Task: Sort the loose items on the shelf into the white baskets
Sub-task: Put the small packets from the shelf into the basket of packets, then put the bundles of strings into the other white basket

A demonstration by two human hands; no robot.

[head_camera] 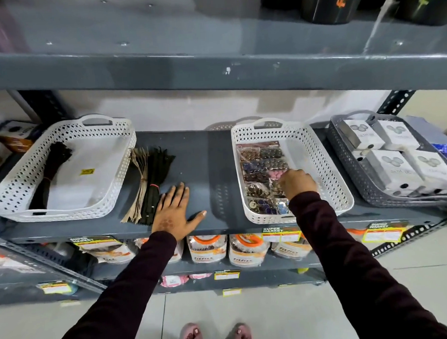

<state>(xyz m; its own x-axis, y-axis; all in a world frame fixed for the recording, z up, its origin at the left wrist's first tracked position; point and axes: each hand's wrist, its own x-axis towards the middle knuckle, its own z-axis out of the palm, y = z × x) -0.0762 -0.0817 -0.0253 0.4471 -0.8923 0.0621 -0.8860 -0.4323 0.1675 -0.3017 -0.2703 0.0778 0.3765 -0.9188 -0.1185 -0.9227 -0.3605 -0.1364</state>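
Pink sandals (215,337) are seen at bottom centre. At left, a white perforated plastic basket (110,198) holds one black zipper bundle (50,175). Loose beige and black zipper bundles (146,183) lie beside it; the left hand (174,210) is laid flat, fingers spread, empty, touching them. Right of centre, the right hand (297,182) is curled over button packets (262,172) in a second white basket (332,187); grasp cannot be told.
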